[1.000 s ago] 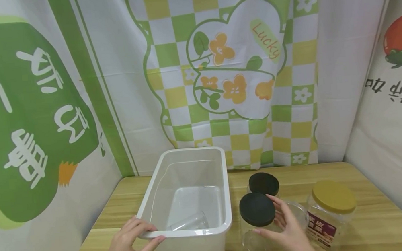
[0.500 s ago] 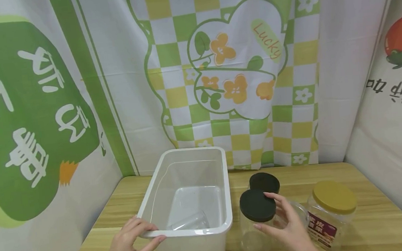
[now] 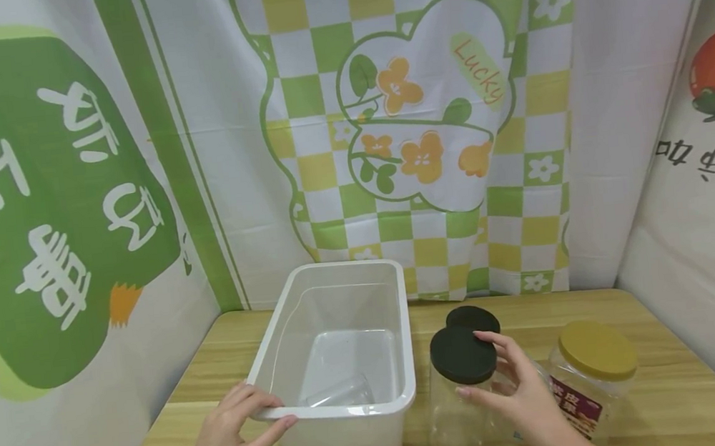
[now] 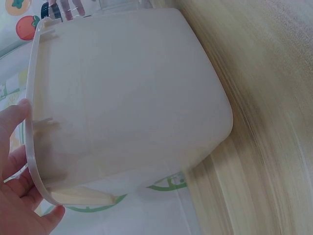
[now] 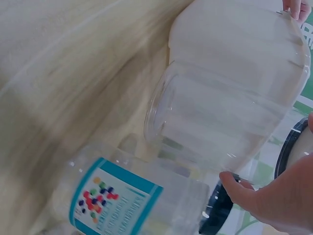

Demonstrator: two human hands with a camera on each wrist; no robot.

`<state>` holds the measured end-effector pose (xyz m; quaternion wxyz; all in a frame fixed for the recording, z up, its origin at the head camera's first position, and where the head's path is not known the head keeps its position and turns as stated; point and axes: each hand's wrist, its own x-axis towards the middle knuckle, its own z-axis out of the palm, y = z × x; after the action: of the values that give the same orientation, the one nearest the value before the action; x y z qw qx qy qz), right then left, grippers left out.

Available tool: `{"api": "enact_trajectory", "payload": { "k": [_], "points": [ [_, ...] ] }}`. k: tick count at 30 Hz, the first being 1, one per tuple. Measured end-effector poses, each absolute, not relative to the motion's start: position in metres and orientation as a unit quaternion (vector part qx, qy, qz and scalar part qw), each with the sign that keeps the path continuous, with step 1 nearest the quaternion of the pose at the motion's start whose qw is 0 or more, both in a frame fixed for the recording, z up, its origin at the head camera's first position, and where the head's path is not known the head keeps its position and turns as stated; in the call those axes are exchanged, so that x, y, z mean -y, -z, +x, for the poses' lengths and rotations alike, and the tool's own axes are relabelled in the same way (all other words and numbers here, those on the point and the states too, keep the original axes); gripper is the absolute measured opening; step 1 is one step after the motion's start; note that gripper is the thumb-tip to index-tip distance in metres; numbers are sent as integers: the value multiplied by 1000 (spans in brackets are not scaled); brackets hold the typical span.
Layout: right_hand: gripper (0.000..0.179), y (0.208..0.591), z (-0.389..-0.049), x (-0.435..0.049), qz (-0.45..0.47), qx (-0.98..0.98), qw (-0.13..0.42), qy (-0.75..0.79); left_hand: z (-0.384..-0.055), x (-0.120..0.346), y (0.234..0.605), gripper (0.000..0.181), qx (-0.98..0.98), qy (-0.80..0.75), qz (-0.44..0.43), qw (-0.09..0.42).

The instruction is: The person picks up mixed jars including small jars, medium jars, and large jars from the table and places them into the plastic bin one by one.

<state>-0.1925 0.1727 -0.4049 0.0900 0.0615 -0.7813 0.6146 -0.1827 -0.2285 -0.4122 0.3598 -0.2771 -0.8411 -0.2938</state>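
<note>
Right hand [image 3: 523, 394] clamped round the front jar [image 3: 455, 414] near its top, likely the handiest hold, jar just right of the bin [image 3: 346, 443], whose near rim left hand [image 3: 231, 425] pinches, probably to steady it, clear container [image 3: 340, 395] lying inside.

From over here I see a smooth plastic tub [image 3: 342, 440], a shiny see-through plastic jar [image 3: 456, 423] with a dull black lid [image 3: 463, 354], cloth curtain [image 3: 314, 172] and wood-look table [image 3: 183, 396].
</note>
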Motion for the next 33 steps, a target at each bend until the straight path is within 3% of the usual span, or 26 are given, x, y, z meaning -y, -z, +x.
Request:
{"api": "enact_trajectory", "payload": {
  "k": [16,26,33],
  "points": [
    [79,368,-201,-182,77,784,60,-613,-182,227,409,38,842,297,-279,355],
    [93,347,-209,-184,76,820,52,-565,-182,227,409,39,839,296,-284,357],
    [85,334,-214,-183,90,837,55,-537,-182,228,410,38,844,293,-277,355]
  ]
}}
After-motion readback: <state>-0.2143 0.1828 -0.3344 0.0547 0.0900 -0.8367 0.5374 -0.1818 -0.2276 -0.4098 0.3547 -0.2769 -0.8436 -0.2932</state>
